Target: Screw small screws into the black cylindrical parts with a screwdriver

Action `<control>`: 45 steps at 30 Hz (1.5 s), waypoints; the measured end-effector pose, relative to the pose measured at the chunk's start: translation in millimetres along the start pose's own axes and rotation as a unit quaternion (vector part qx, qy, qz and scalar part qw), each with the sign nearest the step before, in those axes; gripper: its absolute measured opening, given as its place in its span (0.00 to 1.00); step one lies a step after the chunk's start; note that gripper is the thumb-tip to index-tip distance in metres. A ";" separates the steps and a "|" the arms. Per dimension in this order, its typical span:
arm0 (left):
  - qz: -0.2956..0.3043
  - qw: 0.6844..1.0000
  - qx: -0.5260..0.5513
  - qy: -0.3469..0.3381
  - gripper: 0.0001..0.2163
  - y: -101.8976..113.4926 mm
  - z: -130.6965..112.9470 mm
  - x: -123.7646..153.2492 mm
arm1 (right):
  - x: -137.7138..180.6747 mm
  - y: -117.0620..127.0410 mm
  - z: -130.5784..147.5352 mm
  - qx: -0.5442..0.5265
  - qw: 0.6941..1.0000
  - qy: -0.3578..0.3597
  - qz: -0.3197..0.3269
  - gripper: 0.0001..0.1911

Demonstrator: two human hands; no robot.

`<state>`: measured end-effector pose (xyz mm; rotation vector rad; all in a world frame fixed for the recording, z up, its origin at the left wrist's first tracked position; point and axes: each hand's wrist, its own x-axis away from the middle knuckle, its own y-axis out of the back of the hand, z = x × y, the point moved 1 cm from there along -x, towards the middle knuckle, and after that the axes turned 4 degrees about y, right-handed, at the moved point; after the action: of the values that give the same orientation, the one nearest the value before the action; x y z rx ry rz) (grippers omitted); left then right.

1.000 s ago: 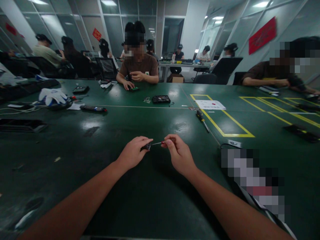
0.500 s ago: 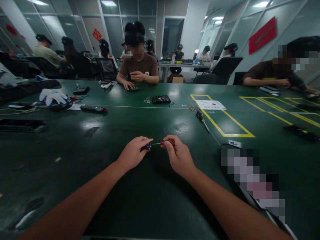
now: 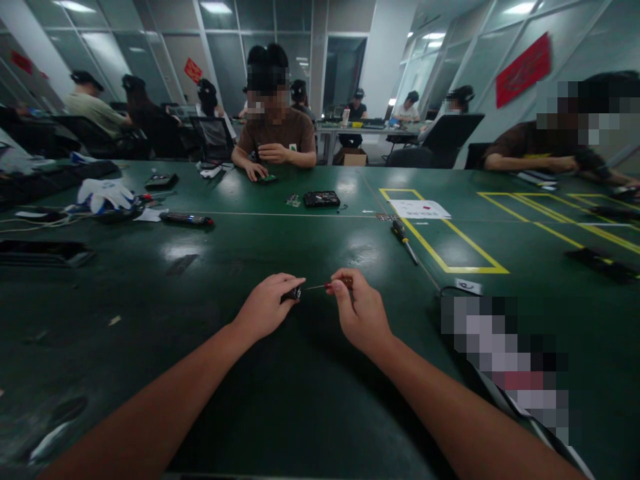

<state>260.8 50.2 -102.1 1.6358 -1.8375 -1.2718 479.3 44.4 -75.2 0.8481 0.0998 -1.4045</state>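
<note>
Low over the green table, my left hand (image 3: 267, 303) is closed round a small black part (image 3: 294, 293) with a shiny end that faces right. Most of that part is hidden by my fingers, so its kind does not show. Between thumb and fingers, my right hand (image 3: 361, 308) grips a small screwdriver (image 3: 346, 283) with a reddish handle. Its thin shaft points left, and the tip is close to the shiny end of the black part. Whether the two touch cannot be made out.
Ahead lie an opened black device (image 3: 321, 199) and a yellow-and-black screwdriver (image 3: 404, 241). A black pen-shaped tool (image 3: 187, 220) and white gloves (image 3: 105, 195) are at left. A blurred-out flat item (image 3: 505, 367) lies by my right forearm. A co-worker (image 3: 275, 133) sits opposite.
Both hands keep nearly the same place and hold. The screwdriver's handle has turned slightly in my right fingers, and its shaft shows a little longer.
</note>
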 end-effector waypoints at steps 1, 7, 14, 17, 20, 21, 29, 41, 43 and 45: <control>-0.002 1.000 0.002 -0.002 0.21 -0.3 0.3 0.0 | 0.2 0.1 0.6 -0.002 1.000 0.001 -0.002 0.07; 0.003 1.000 0.002 -0.003 0.21 -2.1 2.9 -0.3 | 1.5 0.9 3.0 -0.020 1.000 0.002 -0.007 0.07; -0.002 1.000 0.015 0.002 0.21 -0.7 0.8 -0.2 | 0.0 -1.5 -3.2 -0.026 1.000 -0.013 0.006 0.07; -0.005 1.000 0.021 0.007 0.20 0.3 -1.0 -0.2 | -1.0 -0.8 -4.7 -0.032 0.999 -0.019 -0.013 0.07; -0.002 0.999 0.026 0.018 0.18 1.4 -2.7 -0.1 | -1.0 0.8 -3.8 -0.036 0.998 -0.023 -0.040 0.08; 0.002 0.999 0.025 0.023 0.17 1.6 -3.2 0.0 | -0.8 1.3 -3.3 -0.040 0.998 -0.025 -0.051 0.09; 0.064 0.997 -0.025 0.027 0.16 -1.0 -17.1 2.4 | -3.7 0.2 -11.4 -0.054 0.994 -0.041 -0.086 0.11; 0.142 0.977 -0.160 -0.012 0.15 -13.3 -53.4 -8.2 | -4.1 -5.0 -28.9 -0.056 0.993 -0.068 -0.073 0.13; 0.156 0.972 -0.173 -0.003 0.17 -16.6 -51.3 -12.8 | -3.9 -5.2 -29.3 -0.051 0.994 -0.066 -0.072 0.13; 0.165 0.971 -0.172 0.000 0.17 -19.3 -49.3 -15.7 | -3.8 -5.1 -29.4 -0.046 0.994 -0.067 -0.071 0.13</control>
<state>314.0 47.8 -87.4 1.0971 -1.6831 -1.3444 486.1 64.6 -96.5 0.6801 0.1239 -1.5750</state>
